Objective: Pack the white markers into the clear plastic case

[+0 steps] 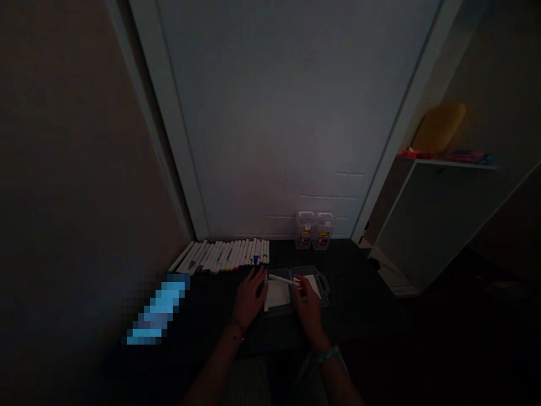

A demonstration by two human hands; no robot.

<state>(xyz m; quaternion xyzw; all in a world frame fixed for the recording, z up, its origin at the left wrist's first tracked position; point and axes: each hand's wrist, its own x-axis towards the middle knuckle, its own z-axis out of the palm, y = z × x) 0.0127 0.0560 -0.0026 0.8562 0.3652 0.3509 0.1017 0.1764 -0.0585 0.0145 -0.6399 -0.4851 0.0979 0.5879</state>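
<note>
A clear plastic case [276, 310] lies unfolded on the dark table in front of me, with white sheets inside both halves. My right hand [307, 304] pinches one end of a white marker [279, 278], which stretches leftward over the case. At the case's left edge, another white marker [266, 304] lies lengthwise. Beside that marker rests my left hand [249, 298], its fingers extended; in the dim light I cannot make out whether they press on it. Several white markers [228, 255] form a row behind my left hand.
Two clear cases with coloured labels [305, 237] stand upright against the white door [270, 124]. A blurred, lit blue rectangle [158, 313] is at the table's left. To the right, a cabinet [439, 208] carries a yellow object [439, 129] and small pink items. The table [363, 304] is dark.
</note>
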